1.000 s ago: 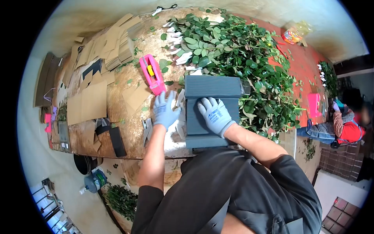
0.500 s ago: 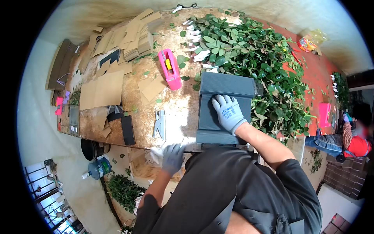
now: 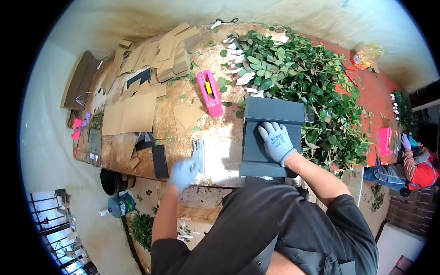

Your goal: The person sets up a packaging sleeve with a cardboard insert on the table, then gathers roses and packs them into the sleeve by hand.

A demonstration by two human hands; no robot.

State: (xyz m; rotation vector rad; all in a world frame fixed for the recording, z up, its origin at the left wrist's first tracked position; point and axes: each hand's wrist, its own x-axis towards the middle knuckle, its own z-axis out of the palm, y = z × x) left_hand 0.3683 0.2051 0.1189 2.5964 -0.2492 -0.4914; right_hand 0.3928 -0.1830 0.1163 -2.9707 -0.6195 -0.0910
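Observation:
My right hand (image 3: pixel 278 144), in a pale grey-blue glove, rests on a dark grey folded panel (image 3: pixel 272 167) with ridged bands, its fingers laid on the surface. Smeared by motion, my left hand (image 3: pixel 183 173) in the same kind of glove is at the table's front edge. It reaches the lower end of a silver stapler (image 3: pixel 198 151); whether its fingers grip the stapler cannot be made out. A narrow black block (image 3: pixel 160 161) lies left of that hand. Beyond the stapler stands a pink tape dispenser (image 3: pixel 210 94).
Leafy green stems (image 3: pixel 298 78) with white-wrapped ends lie in a heap behind and right of the panel. Cardboard pieces (image 3: pixel 130 114) cover the table's left side. A black bucket (image 3: pixel 111 182) and a water jug (image 3: pixel 121 205) stand below. Another person (image 3: pixel 415 169) works at far right.
My left hand has moved up from below the table edge to the stapler; a blurred whitish thing beside it earlier no longer shows there. My right hand stays on the panel. The view has shifted slightly.

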